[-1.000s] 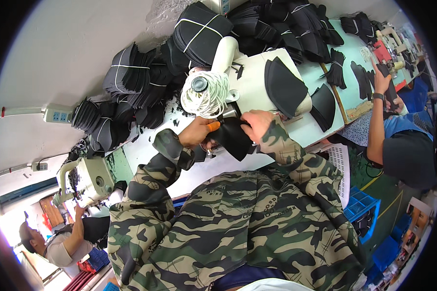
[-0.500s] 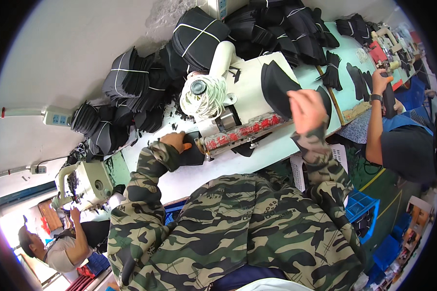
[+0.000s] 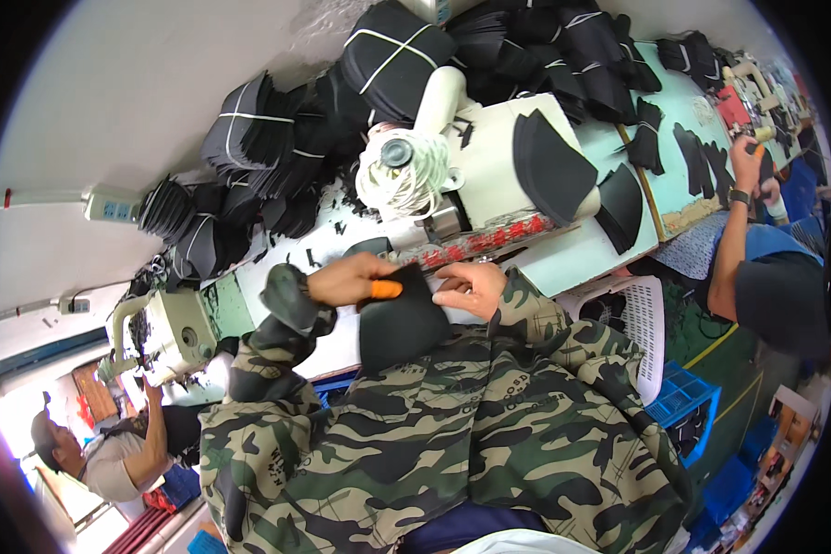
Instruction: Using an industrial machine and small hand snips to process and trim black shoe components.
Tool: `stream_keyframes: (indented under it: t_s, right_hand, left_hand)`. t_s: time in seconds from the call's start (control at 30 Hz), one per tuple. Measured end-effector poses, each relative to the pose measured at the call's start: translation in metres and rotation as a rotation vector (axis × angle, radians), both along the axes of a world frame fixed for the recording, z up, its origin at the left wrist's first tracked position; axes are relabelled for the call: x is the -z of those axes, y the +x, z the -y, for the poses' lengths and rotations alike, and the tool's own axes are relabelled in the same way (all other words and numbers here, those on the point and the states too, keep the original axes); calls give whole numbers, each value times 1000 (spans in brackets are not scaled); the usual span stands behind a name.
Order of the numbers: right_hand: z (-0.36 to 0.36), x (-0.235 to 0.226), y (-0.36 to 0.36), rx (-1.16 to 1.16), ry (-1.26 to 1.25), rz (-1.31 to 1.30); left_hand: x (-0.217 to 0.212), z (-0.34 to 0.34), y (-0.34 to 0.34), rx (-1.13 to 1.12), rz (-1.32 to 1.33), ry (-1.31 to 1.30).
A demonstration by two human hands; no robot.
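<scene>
In front of my chest hangs a dark, flat panel (image 3: 403, 325), black and fabric-like, with a curved lower edge. My left hand (image 3: 353, 280) pinches its upper part, an orange cover on the thumb. At the panel's upper right edge, my right hand (image 3: 473, 288) has its fingers curled in, the tips against the edge. Just beyond is the cream sewing machine (image 3: 489, 157) with a red-marked front edge and a cone of white cord (image 3: 404, 175) on it. A fanned stack of black panels (image 3: 552, 168) rests on the machine's top. Another dark piece (image 3: 367, 246) lies beside the machine's left end.
Tied bundles of black pieces (image 3: 254, 129) line the wall behind the bench. More black panels (image 3: 621, 208) lie right of the machine. A white basket (image 3: 644, 323) and a blue crate (image 3: 681, 397) stand at my right. Co-workers sit at machines on both sides.
My left hand has drawn back from the machine's left end, bringing the black panel toward me. My right hand has come down from the stack on the machine to the panel's edge.
</scene>
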State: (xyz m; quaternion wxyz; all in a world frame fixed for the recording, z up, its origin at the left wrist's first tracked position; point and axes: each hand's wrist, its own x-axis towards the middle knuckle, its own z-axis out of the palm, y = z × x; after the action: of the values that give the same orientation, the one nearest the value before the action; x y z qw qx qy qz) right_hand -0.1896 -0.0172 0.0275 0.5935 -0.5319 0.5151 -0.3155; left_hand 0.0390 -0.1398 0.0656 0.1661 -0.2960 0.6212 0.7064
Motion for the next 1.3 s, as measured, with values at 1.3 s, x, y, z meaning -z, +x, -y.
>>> stream_keyframes:
  t_s: [1.3]
  right_hand:
    - [21,-84,-105,719,-817,-845]
  left_hand:
    - [82,20,29,77,596,-1226]
